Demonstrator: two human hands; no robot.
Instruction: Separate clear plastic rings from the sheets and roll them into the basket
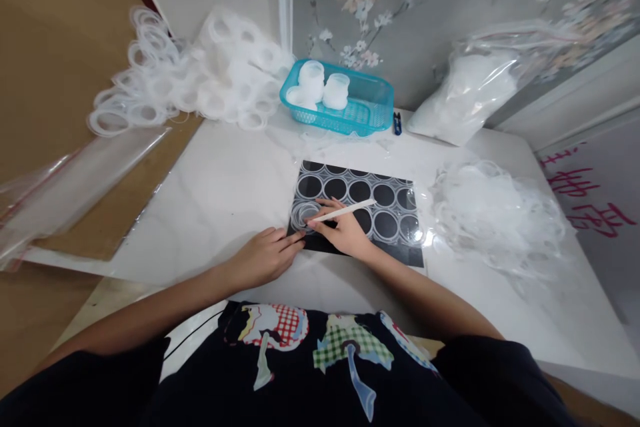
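Right hand (345, 230) pinches a thin pale stick (345, 212), flat like a scraper, held at a low angle; its tip rests on a clear ring (303, 215) at the near-left corner of the black mat (360, 213). Left hand (265, 255) lies flat on the table (220, 193), fingers loosely extended and holding nothing, with fingertips touching the mat's near-left edge just beside the ring.

The mat is a matte black rectangle covered with a clear sheet patterned in rows of circles; the film looks glossy and catches glare at the right end.

Right of the mat: a loose heap of clear offcuts (495, 213), thin, tangled and translucent. Further back on the right, a clear plastic bag (470, 90) stuffed with white material leans toward the wall.

Behind the mat: a turquoise mesh basket (367, 107) holding two small stacks of translucent white rings (323, 87). A small dark blue item (397, 123) sits just right of the basket; too small to identify.

Back left: a big pile of white rings (195, 77), floppy and overlapping. Near left: flat clear zip bags (75, 180) with red seal lines, lying on brown board.

Table is white with a faint marble look and a smooth sheen. The wall behind has grey floral wallpaper (380, 7).
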